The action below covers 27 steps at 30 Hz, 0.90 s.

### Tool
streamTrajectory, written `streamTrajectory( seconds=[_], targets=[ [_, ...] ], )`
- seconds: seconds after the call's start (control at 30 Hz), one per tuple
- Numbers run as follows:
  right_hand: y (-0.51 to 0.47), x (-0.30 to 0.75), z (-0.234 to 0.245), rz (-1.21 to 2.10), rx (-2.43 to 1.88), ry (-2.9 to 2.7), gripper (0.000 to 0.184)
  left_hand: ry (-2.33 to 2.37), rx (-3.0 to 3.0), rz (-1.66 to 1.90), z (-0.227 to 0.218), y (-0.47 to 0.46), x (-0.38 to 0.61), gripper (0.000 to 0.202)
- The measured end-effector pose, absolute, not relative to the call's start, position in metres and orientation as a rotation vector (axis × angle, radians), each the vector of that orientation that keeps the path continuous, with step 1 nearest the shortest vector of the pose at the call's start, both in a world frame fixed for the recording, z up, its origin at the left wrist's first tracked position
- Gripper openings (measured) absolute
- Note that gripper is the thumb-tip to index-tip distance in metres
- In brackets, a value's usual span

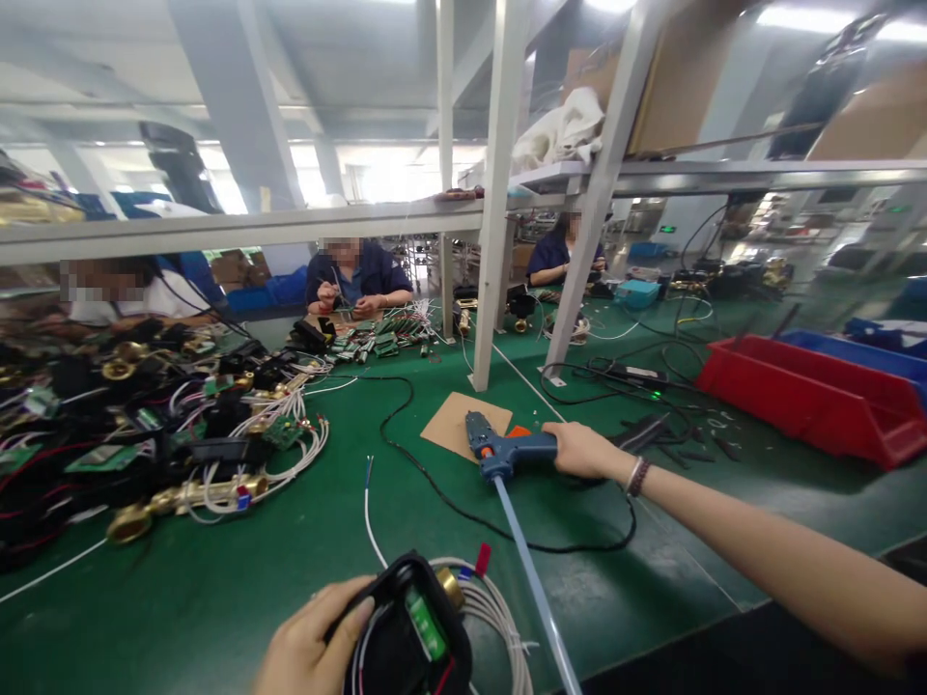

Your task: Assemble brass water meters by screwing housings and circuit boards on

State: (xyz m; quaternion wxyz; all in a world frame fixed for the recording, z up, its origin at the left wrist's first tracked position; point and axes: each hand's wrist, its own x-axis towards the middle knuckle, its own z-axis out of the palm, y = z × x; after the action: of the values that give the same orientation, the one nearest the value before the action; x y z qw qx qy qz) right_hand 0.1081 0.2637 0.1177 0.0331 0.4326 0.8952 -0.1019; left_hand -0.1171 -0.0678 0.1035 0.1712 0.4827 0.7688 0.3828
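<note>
My right hand (585, 451) is closed round the handle of a blue hot glue gun (518, 449). A long translucent glue stick (532, 579) sticks out of the gun's back end toward me. Under the nozzle lies a piece of brown cardboard (449, 425). At the bottom of the view my left hand (315, 637) grips the edge of a black plastic housing (383, 603), thumb on its rim. Inside the housing a green part (426, 623) shows, with thin wires. A brass fitting (449, 587) and a coil of white cable (499, 618) sit at its right side.
A heap of brass fittings, black housings and cables (217, 434) covers the left of the green table (304, 569). A red bin (811, 396) stands at right. White metal posts (492, 241) rise ahead. A black cord (435, 487) crosses the table. Several people sit opposite.
</note>
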Motion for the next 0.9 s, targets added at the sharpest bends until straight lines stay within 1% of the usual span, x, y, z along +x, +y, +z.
streamTrajectory(
  seconds=[0.17,0.3,0.43,0.67,0.73,0.8,0.9],
  targets=[
    [0.277,0.075,0.093,-0.360,1.257,2.779,0.035,2.198,1.238,1.105,0.112,-0.068,-0.102,0.028],
    [0.290,0.047,0.085,-0.404,1.175,2.788,0.035,2.214,1.143,1.055,0.121,-0.066,-0.093,0.027],
    [0.294,0.025,0.081,-0.463,1.085,2.816,0.031,2.161,1.128,0.901,0.138,-0.065,-0.089,0.028],
    [0.290,0.016,0.078,-0.635,1.069,2.851,0.029,1.944,1.237,0.596,0.167,-0.070,-0.106,0.041],
    [0.293,0.020,0.081,-0.721,1.086,2.854,0.029,1.843,1.333,0.558,0.166,-0.069,-0.117,0.040],
    [0.297,0.025,0.085,-0.821,1.123,2.831,0.030,1.766,1.395,0.598,0.159,-0.063,-0.131,0.035],
    [0.302,0.031,0.090,-1.021,1.193,2.744,0.036,1.917,1.387,0.672,0.140,-0.034,-0.154,0.035]
  ],
)
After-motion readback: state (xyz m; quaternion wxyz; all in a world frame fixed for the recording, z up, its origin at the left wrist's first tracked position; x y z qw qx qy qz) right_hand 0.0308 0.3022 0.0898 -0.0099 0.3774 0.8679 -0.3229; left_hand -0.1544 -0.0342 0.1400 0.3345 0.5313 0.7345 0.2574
